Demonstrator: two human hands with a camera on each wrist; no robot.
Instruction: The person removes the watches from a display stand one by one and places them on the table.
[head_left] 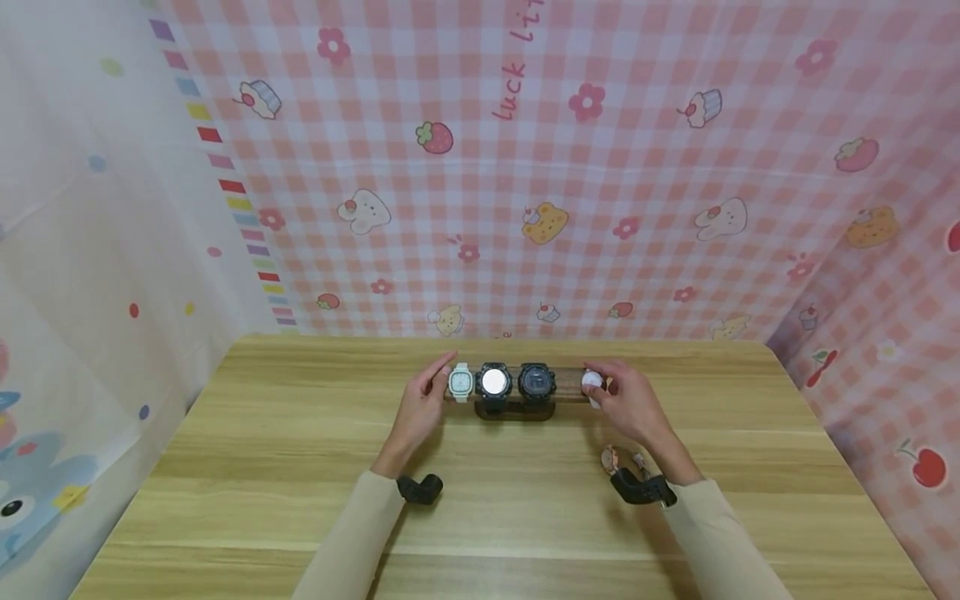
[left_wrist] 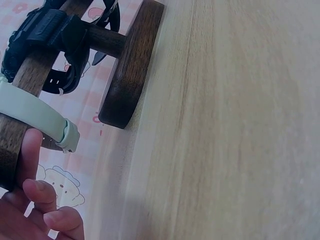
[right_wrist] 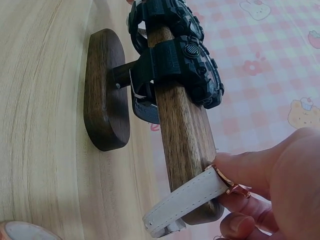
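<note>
A dark wooden watch stand (head_left: 567, 385) holds several watches along its bar. My left hand (head_left: 422, 404) grips the bar's left end, beside a pale mint watch (head_left: 461, 381); in the left wrist view its fingers (left_wrist: 31, 155) curl against the wood. At the other end, my right hand (head_left: 632, 402) pinches a white-strapped watch (right_wrist: 187, 202) by its rose-gold case, with the strap looped round the bar. Between them sit a black watch with a bright, glaring face (head_left: 494, 382) and a second black watch with a dark face (head_left: 536, 380).
A rose-gold watch (head_left: 610, 460) lies on the wooden table (head_left: 510, 508), close to my right forearm. The stand's oval base (right_wrist: 106, 95) rests on the tabletop. Behind the table hangs a pink checked cloth (head_left: 480, 183). Black camera mounts (head_left: 422, 490) are strapped to both wrists.
</note>
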